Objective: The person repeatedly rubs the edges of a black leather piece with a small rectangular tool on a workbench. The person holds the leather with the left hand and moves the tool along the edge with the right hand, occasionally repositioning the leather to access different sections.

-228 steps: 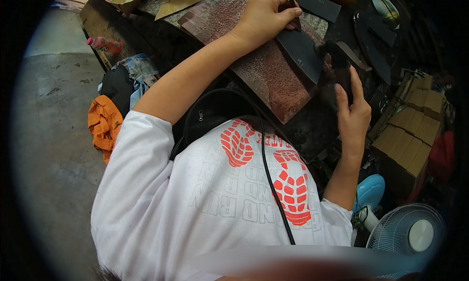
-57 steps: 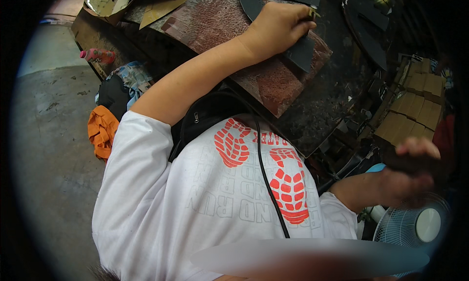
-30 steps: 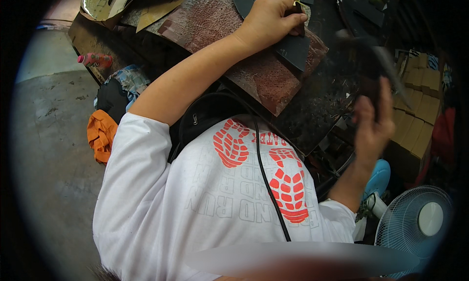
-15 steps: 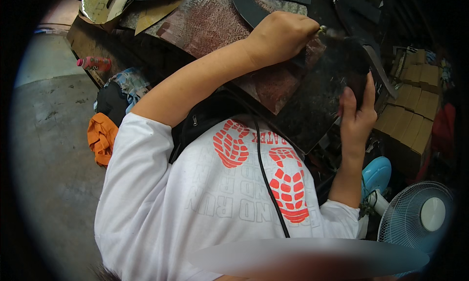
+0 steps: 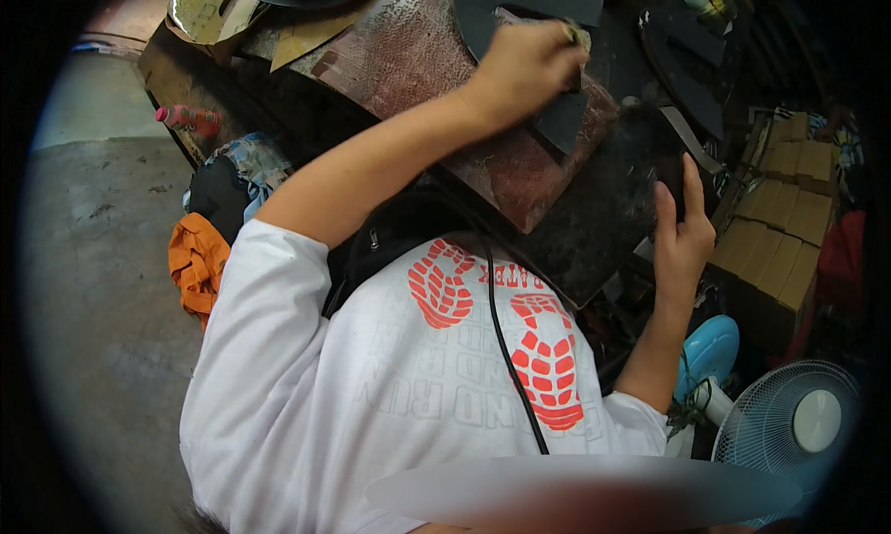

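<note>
Head view shows your left arm reaching up and across, with the elbow bent and the forearm passing over the reddish-brown rough board (image 5: 399,56). Your left hand (image 5: 531,70) is curled with its back toward the camera, and its fingers are closed around a small dark slim thing (image 5: 571,35) with a yellowish top; blur hides its exact shape. This hand is above the dark grey curved sheet (image 5: 471,24), which lies on the board, and one end of the sheet comes out just below the hand. I cannot tell whether the small thing touches the sheet.

Your right forearm rises almost straight from the sleeve, and your right hand (image 5: 682,232) is wrapped around the handle of a dark tool (image 5: 668,169) with a curved metal blade, beside the right part of the dark counter (image 5: 589,223). Thumb and forefinger lie along the handle.

Compared with half a second ago, your left hand has drawn back from the tool, so the sheet's end is again visible. Nearly two seconds ago, your right hand was far out, near the fan (image 5: 789,423).
</note>
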Tool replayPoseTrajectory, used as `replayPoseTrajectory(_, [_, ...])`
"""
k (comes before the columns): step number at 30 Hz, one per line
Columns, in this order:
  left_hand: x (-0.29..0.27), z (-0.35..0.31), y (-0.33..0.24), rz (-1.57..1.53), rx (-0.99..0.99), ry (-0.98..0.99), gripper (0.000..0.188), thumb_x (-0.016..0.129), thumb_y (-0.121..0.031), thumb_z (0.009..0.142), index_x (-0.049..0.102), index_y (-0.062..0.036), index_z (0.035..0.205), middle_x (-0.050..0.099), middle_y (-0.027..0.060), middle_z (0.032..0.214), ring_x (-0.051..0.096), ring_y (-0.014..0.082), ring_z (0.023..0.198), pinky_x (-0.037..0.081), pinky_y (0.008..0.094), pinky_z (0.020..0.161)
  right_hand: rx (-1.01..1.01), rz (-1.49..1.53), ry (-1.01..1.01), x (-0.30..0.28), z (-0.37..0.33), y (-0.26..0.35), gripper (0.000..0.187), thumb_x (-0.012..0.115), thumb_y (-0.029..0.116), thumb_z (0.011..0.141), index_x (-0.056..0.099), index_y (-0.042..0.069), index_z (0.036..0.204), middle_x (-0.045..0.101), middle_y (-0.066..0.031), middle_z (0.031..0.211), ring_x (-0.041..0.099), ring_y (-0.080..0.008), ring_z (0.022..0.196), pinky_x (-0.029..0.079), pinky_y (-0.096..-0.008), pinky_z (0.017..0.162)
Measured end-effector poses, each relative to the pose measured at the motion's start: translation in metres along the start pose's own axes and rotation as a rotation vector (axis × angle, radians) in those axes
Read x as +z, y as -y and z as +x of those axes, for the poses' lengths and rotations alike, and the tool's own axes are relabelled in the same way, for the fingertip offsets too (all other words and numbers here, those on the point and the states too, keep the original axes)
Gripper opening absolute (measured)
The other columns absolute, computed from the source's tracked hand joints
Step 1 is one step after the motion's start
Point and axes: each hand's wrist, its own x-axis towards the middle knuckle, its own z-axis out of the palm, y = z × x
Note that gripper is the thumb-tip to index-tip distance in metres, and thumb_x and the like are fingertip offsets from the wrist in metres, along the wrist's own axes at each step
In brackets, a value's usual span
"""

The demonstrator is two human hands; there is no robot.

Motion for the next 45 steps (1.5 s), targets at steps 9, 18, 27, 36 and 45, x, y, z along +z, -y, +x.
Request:
replayPoseTrajectory(9, [-0.032,-0.008,-0.02,0.262,0.253,0.126,0.025,0.066,-0.01,0.086,0.049,-0.0003,0.103,0.058,0.0145,0.087,0.064,0.0316,0.083,0.053,0.0382,0.073,-0.122,-0.477,-0.084,0.024,-0.002,-0.031,0.041,0.074,0.021,0.087,0.069,0.028,0.127,0.063,-0.0035,0.094,0.06,-0.0228,0.091,0.049,-0.0375,0.087])
replayPoseTrajectory(18, [-0.037,-0.033,-0.015,0.293,0.092,0.045,0.036,0.072,-0.006,0.084,0.05,-0.0014,0.112,0.065,0.0143,0.099,0.071,0.0262,0.09,0.054,0.0334,0.077,-0.31,0.025,-0.031,0.054,0.006,0.021,0.029,0.073,0.01,0.084,0.074,0.011,0.113,0.063,-0.009,0.097,0.059,-0.0275,0.093,0.048,-0.0381,0.084])
replayPoseTrajectory(27, [-0.039,-0.047,-0.018,0.347,0.096,0.297,0.05,0.071,-0.001,0.076,0.046,-0.0017,0.119,0.063,0.0115,0.111,0.061,0.0232,0.103,0.049,0.0321,0.089,-0.376,0.197,-0.07,0.07,0.021,0.053,0.028,0.074,0.019,0.085,0.072,0.002,0.107,0.066,-0.0105,0.097,0.061,-0.0283,0.088,0.05,-0.0364,0.077])
replayPoseTrajectory(36, [-0.047,-0.04,-0.014,-0.053,0.076,0.088,0.035,0.064,-0.008,0.074,0.046,0.0007,0.103,0.055,0.0097,0.091,0.047,0.0188,0.079,0.045,0.0315,0.077,-0.474,0.329,-0.032,0.088,0.038,0.073,0.04,0.072,0.022,0.089,0.066,0.003,0.123,0.065,-0.0166,0.119,0.066,-0.0335,0.106,0.053,-0.0392,0.089])
replayPoseTrajectory(45, [-0.047,-0.039,-0.018,-0.028,0.032,0.091,0.032,0.062,-0.007,0.073,0.043,0.0005,0.098,0.058,0.0102,0.091,0.049,0.0175,0.079,0.045,0.0309,0.076,-0.474,0.324,-0.049,0.089,0.038,0.076,0.04,0.072,0.021,0.089,0.066,0.002,0.123,0.065,-0.0167,0.12,0.067,-0.0334,0.104,0.055,-0.0383,0.087])
